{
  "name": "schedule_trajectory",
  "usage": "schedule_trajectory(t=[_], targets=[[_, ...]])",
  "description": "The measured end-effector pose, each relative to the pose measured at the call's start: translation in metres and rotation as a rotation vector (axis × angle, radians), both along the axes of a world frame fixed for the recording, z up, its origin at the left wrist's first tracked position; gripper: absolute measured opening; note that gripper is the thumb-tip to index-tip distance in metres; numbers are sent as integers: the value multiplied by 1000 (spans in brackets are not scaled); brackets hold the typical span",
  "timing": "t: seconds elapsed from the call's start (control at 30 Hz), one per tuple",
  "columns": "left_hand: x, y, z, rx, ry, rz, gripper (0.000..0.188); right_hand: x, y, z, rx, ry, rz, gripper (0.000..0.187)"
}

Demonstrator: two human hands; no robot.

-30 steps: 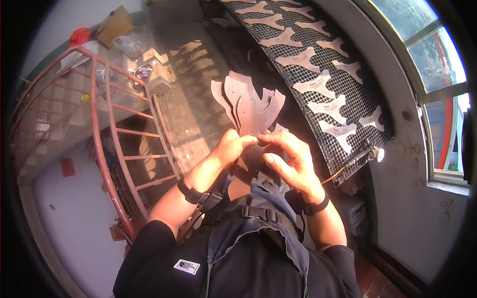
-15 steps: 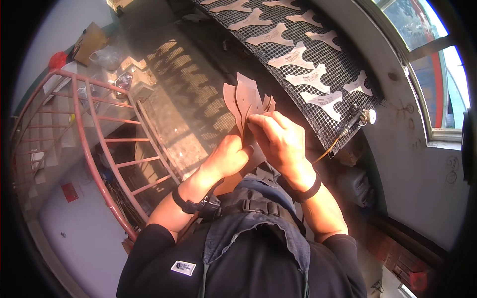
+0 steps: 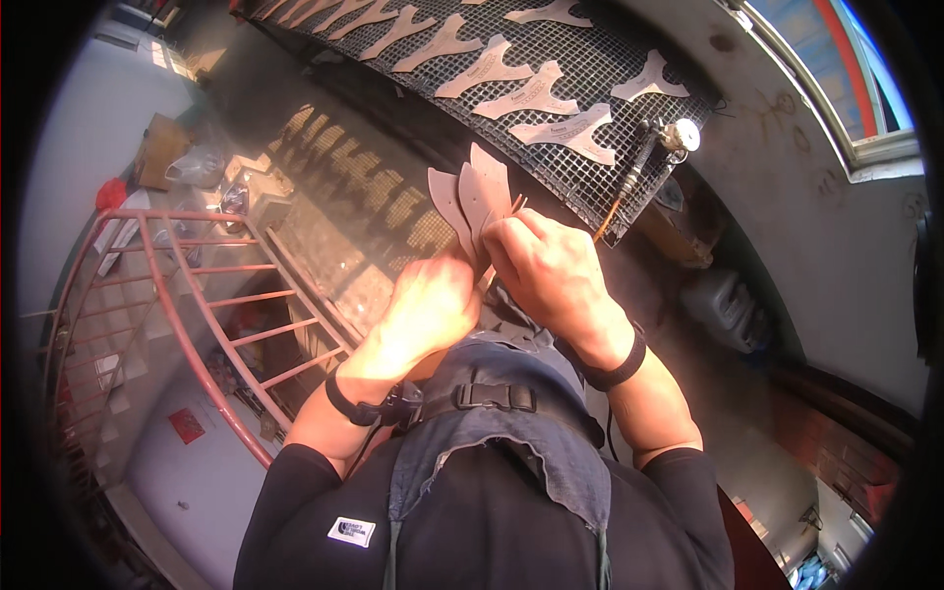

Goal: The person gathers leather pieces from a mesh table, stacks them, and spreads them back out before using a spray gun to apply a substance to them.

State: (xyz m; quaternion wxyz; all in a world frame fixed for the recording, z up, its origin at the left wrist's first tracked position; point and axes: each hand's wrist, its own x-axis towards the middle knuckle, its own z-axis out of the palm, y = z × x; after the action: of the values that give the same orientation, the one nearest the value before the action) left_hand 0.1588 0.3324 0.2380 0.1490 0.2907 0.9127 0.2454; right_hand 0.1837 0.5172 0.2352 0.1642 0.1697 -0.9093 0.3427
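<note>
In front of my waist I hold several flat, pinkish-beige leather-like cut pieces (image 3: pixel 482 197), fanned out with their tips pointing up and away. My left hand (image 3: pixel 430 303) is closed around their lower part. My right hand (image 3: pixel 548 267) is closed against their right edge, its fingers curled and pinching there; the fingertips are partly hidden. Beyond my hands, similar Y-shaped pieces (image 3: pixel 565 133) lie spread in rows on a black mesh rack (image 3: pixel 629 192).
A spray gun (image 3: pixel 649 157) with a round white top and orange hose rests at the rack's near corner. Pink metal railing (image 3: pixel 182 285) runs along the left by the stairs. A plastic jug (image 3: pixel 723 305) stands on the floor at right, below a window (image 3: pixel 885 152).
The view has turned, so the rack and spray gun sit further left and higher. Both hands keep hold of the pieces, which now fan slightly differently, with the right hand against their edge.
</note>
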Motion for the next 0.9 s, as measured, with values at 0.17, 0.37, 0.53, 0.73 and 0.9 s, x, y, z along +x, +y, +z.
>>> schedule_trajectory(t=[0.17,0.37,0.53,0.73,0.9], targets=[[38,25,-1,31,-116,115,48,23,37,-14,-31,6,-28,7],[76,42,25,374,-400,286,58,51,60,-21,-190,39,44,10],[100,33,16,316,-426,327,61,79,48,-2,-121,-68,94,18],[126,9,26,63,-108,226,79,99,26,21,136,-41,174,19],[154,-38,8,270,241,-109,18,118,-1,25,227,1,205,16]])
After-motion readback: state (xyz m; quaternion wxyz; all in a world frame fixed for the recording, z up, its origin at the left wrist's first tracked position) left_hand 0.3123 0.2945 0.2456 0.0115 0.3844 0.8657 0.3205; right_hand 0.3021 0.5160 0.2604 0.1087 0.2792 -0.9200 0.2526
